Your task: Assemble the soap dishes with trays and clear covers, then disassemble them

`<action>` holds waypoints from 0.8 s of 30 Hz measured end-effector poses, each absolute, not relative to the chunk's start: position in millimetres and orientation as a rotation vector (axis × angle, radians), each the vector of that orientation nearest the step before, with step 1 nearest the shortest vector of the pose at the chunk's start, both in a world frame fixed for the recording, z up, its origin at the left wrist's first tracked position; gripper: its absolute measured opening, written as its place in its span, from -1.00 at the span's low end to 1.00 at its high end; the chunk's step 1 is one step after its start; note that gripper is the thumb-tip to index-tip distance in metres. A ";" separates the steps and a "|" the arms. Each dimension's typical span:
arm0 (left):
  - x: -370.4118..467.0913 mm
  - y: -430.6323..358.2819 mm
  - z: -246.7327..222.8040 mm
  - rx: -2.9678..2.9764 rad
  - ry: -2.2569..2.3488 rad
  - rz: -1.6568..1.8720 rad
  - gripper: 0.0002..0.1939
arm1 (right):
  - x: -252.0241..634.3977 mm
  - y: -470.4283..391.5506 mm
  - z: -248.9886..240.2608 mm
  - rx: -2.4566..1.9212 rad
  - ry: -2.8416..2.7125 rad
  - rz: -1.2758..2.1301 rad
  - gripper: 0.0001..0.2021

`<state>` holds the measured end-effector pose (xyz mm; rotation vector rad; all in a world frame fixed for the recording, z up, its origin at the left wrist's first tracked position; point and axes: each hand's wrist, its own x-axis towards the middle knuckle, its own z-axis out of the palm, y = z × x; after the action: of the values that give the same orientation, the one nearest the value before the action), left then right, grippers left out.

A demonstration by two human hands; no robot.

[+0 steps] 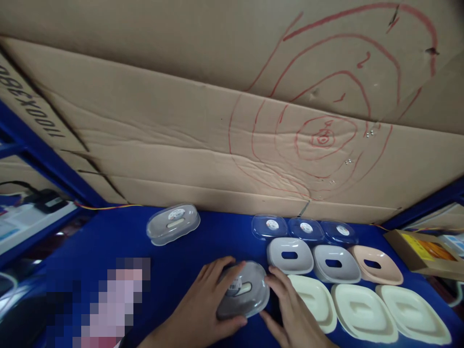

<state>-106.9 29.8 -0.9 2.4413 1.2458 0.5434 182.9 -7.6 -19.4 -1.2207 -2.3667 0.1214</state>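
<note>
A grey lidded box [255,292] with a clear cover and a label sits low in the middle of the blue surface. My left hand [206,302] is wrapped round its left side, fingers on top and thumb at the near edge. At its right side is my right hand [292,307], its fingertips against the cover's edge and its thumb near the lower corner. Another covered grey box [173,224] stands at the back left. Right of my hands are two grey trays [290,255] with oval slots and a similar pink one [377,264].
Clear lids [306,229] lie in a row at the back. Several cream trays [364,311] lie at the front right. A cardboard box [427,251] stands at the right edge. Behind rises a cardboard wall [163,121] with red rings. A pixelated patch covers the lower left.
</note>
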 end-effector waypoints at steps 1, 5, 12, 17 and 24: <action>-106.0 28.7 -2.2 2.450 1.247 0.545 0.09 | 183.3 -7.4 -19.5 -1.226 -2.391 0.098 -0.30; -98.6 22.0 -11.7 2.502 1.263 0.591 0.11 | 184.8 -6.0 -16.4 -1.238 -2.479 0.056 -0.29; -95.2 12.1 -40.5 2.596 1.359 0.598 0.09 | 190.1 -2.9 -31.3 -1.252 -2.524 0.060 -0.23; -102.8 16.8 -49.9 2.472 1.328 0.598 0.11 | 192.8 2.1 -46.5 -1.270 -2.543 0.060 -0.17; -107.8 30.2 -41.1 2.184 1.421 0.666 0.11 | 196.2 7.1 -56.3 -1.291 -2.425 0.130 -0.21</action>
<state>-107.8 30.2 -41.1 2.1843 1.4209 0.6658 196.2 7.1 -56.3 -1.2910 -2.4253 0.1304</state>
